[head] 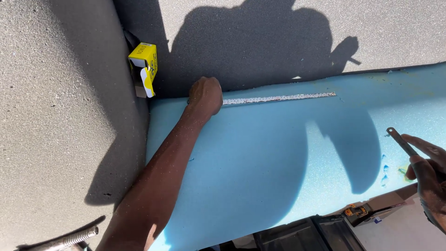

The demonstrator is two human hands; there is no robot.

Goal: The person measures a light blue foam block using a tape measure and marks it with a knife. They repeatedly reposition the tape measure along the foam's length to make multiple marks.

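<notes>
The left hand (205,96) is closed into a fist and pressed down on one end of a long metal ruler (278,98), which lies flat along the far edge of a blue foam board (260,162), right where the board meets the grey rough wall (55,102). The right hand (429,174) is off at the near right edge of the view, fingers curled around a thin dark metal blade (401,141) that sticks up and away from the palm; it may be a knife or small saw, but too little of it shows to tell.

The ruler looks thin, stiff and light, and likely to slide on the foam unless weighted, so pressing on it from above near one end, as the fist does, seems the sound hold. The foam seems soft and easily dented or chipped; small gouges show by the right hand.

A yellow box (145,65) is wedged in the corner of the wall, left of the fist. A ribbed metal hose (69,239) lies at lower left, and dark bins (306,232) sit below the board.
</notes>
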